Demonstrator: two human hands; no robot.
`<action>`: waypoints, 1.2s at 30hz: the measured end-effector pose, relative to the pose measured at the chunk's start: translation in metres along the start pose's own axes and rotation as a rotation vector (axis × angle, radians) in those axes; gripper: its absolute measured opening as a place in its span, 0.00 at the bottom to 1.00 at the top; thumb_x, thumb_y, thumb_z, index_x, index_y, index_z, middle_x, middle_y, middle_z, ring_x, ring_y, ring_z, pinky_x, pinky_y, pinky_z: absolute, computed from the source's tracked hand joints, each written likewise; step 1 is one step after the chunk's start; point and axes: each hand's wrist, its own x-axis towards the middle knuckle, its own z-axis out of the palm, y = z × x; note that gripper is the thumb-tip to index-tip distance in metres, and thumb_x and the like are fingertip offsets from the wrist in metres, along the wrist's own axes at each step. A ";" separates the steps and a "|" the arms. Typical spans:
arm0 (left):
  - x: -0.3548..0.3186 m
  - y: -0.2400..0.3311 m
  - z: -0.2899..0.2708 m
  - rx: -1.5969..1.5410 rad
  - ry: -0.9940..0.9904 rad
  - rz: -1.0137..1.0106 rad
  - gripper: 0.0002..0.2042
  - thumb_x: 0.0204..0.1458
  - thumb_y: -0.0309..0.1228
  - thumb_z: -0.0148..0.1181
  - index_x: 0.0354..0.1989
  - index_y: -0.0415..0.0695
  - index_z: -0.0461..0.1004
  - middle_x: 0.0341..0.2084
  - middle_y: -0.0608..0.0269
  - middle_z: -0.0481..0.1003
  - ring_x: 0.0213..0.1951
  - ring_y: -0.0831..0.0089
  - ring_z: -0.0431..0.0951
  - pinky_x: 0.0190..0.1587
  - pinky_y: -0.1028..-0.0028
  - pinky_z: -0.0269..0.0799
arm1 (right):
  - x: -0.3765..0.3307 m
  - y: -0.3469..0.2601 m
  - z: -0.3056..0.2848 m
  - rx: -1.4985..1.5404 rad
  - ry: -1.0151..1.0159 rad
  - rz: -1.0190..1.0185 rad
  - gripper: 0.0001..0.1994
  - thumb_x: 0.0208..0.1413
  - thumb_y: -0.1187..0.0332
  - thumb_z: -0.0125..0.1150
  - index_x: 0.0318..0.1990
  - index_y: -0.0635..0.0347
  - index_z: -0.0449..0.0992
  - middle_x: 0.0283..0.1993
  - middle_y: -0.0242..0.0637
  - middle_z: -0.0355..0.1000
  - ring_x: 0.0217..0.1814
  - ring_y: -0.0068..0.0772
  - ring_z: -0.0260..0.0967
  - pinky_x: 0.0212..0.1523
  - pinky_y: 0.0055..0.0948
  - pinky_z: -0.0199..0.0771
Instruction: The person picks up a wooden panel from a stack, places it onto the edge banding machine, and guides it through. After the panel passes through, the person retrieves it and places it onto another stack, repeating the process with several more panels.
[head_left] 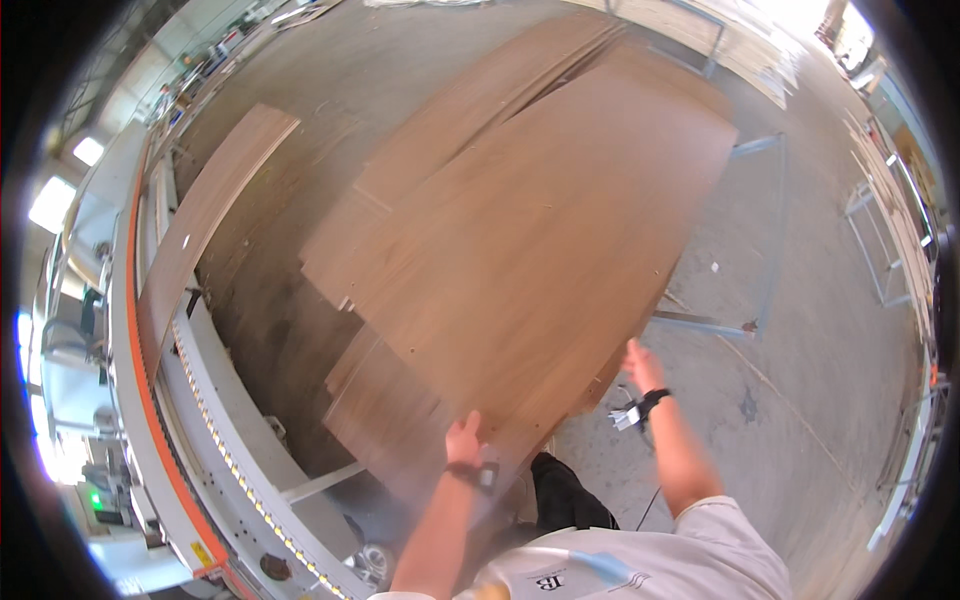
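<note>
A large brown wooden board lies on top of a stack of similar boards in front of me, its far end smeared by motion. My left hand is at the board's near left edge, closed around it with a finger on the top face. By the near right edge is my right hand, fingers pointing toward the board. Blur hides whether those fingers grip the edge or only come close to it. Each wrist wears a dark band with a small device. Lower brown boards stick out beneath the top one on the near left.
A long machine with an orange strip and a row of rollers runs along my left. Across it leans a narrow brown board. A metal frame stands right of the stack, and more boards rest on a rack at far right.
</note>
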 end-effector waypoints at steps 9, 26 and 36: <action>-0.145 -0.026 -0.160 -0.090 0.145 0.105 0.12 0.59 0.37 0.64 0.41 0.39 0.77 0.28 0.67 0.76 0.27 0.79 0.71 0.27 0.74 0.66 | -0.022 -0.029 0.008 -0.135 -0.112 0.133 0.35 0.57 0.34 0.59 0.49 0.62 0.76 0.42 0.38 0.78 0.36 0.35 0.77 0.36 0.40 0.74; -0.392 -0.266 -0.534 0.101 0.480 0.224 0.12 0.58 0.34 0.65 0.42 0.36 0.80 0.32 0.66 0.80 0.33 0.79 0.77 0.36 0.75 0.73 | -0.416 0.193 0.082 -0.375 -0.470 0.110 0.29 0.64 0.42 0.55 0.52 0.63 0.72 0.36 0.43 0.79 0.31 0.33 0.79 0.31 0.32 0.76; -0.525 -0.375 -0.762 -0.131 1.011 0.140 0.17 0.56 0.40 0.61 0.40 0.35 0.82 0.21 0.67 0.75 0.22 0.76 0.74 0.23 0.71 0.68 | -0.597 0.210 0.151 -0.928 -1.286 0.289 0.28 0.67 0.45 0.52 0.52 0.67 0.76 0.37 0.47 0.80 0.35 0.33 0.79 0.38 0.30 0.78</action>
